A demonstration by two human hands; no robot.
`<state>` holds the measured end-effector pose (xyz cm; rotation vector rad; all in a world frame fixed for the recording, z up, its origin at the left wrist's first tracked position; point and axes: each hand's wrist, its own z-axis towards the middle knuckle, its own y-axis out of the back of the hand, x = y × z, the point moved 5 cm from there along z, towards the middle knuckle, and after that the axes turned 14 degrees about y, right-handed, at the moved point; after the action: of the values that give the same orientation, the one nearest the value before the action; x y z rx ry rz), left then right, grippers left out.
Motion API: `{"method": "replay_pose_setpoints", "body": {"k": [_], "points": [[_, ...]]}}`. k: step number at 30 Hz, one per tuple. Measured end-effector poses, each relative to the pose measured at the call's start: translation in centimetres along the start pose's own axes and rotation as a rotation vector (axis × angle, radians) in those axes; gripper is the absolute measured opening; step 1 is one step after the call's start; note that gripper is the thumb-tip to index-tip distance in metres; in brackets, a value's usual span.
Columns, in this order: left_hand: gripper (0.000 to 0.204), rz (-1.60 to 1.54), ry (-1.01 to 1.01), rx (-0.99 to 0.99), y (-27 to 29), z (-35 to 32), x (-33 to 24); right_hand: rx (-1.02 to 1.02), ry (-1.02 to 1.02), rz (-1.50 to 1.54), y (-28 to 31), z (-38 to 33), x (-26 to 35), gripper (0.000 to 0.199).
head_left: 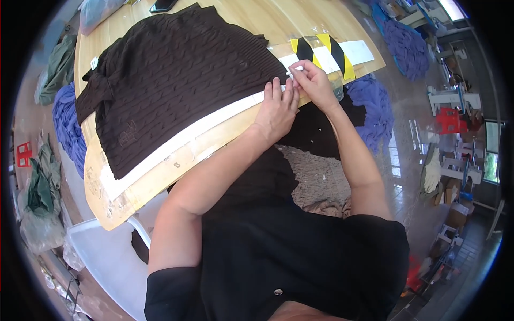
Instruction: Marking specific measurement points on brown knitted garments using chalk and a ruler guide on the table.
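A dark brown cable-knit sweater (182, 80) lies spread on the wooden table (262, 16). Along its near edge runs a long white strip (176, 147), partly covered by the knit. My left hand (276, 115) rests flat with fingers stretched over the sweater's right corner and the strip. Just to its right, my right hand (313, 88) pinches a small white stick (292, 71), whose exact kind I cannot make out. The stick is at the sweater's corner, close to my left fingertips. Black-and-yellow striped tape (337, 53) crosses the white strip beyond my right hand.
A dark phone (163, 5) and a plastic bag (99, 13) are at the table's far side. Heaps of purple cloth (69, 125) flank the table. Dark fabric (316, 131) hangs below its near edge. A white chair (107, 257) stands at lower left.
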<state>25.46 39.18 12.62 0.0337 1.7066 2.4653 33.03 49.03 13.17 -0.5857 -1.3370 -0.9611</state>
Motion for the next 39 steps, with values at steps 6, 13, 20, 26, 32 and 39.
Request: {"method": "replay_pose_setpoints", "body": {"k": [6, 13, 20, 26, 32, 39], "points": [[0.051, -0.016, 0.014, -0.043, -0.2, -0.2, 0.1, 0.121, 0.093, -0.101, -0.4, 0.3, 0.1, 0.017], [0.046, -0.031, 0.009, -0.059, -0.2, -0.2, -0.2, 0.184, 0.090, -0.322, -0.7, 0.4, 0.7, 0.011], [0.042, -0.061, -0.012, -0.002, -0.6, -0.8, 0.1, 0.052, 0.204, -0.377, -4.2, 0.8, 3.2, 0.016], [0.040, 0.014, -0.029, 0.093, -1.5, -0.7, -0.4, 0.333, 0.478, -0.521, -8.1, 1.1, 3.2, 0.011], [0.044, 0.045, 0.026, 0.125, -3.1, -0.7, -0.4, 0.331, 0.165, -0.689, -9.2, 2.2, 3.4, 0.012], [0.050, -0.046, 0.061, -0.143, -2.6, -0.9, 0.2, 0.451, 0.330, -0.359, -15.5, 1.2, 4.0, 0.015]]}}
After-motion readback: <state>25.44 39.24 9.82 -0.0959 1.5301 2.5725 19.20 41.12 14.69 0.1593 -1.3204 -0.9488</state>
